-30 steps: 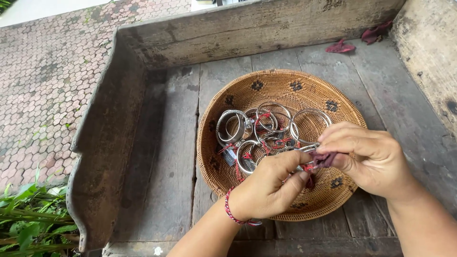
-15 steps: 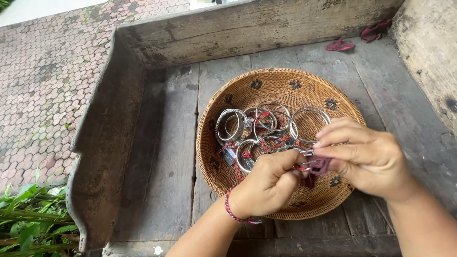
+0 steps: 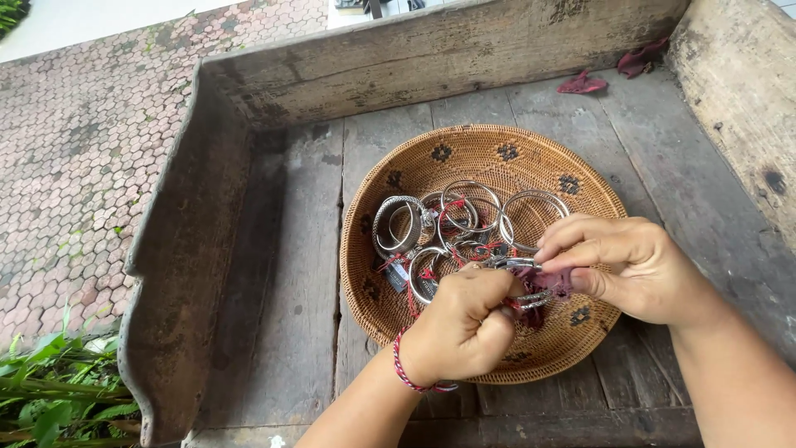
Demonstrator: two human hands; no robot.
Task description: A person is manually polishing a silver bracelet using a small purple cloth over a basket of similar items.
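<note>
Seen from above: two bare hands at work over a round woven basket (image 3: pixel 464 153) set on a weathered plank tray (image 3: pixel 274 274) with raised wooden walls. Left hand (image 3: pixel 464 323), wrist ringed by a red-and-white cord bracelet (image 3: pixel 405 372), curled nearly into a fist, fingertips pinched on a silver bangle (image 3: pixel 521 282) wrapped with a dark red strip. Right hand (image 3: pixel 626 270) meeting it from the other side, thumb and forefinger closed on the same bangle and its red wrap, remaining fingers arched above. Held bangle raised just over the basket's near right portion, between the two hands. Behind the hands, heaped in the basket's middle, a pile of silver bangles (image 3: pixel 460 220), some plain, one broad and patterned at the left, several tied with red thread and small tags. Basket rim marked with dark woven flower motifs. At the tray's far right corner, well apart from the basket, two scraps of dark red cloth (image 3: pixel 584 83) on the boards. Beyond the tray's left wall, reddish hexagonal paving (image 3: pixel 75 133); at lower left, green leaves (image 3: pixel 50 390).
</note>
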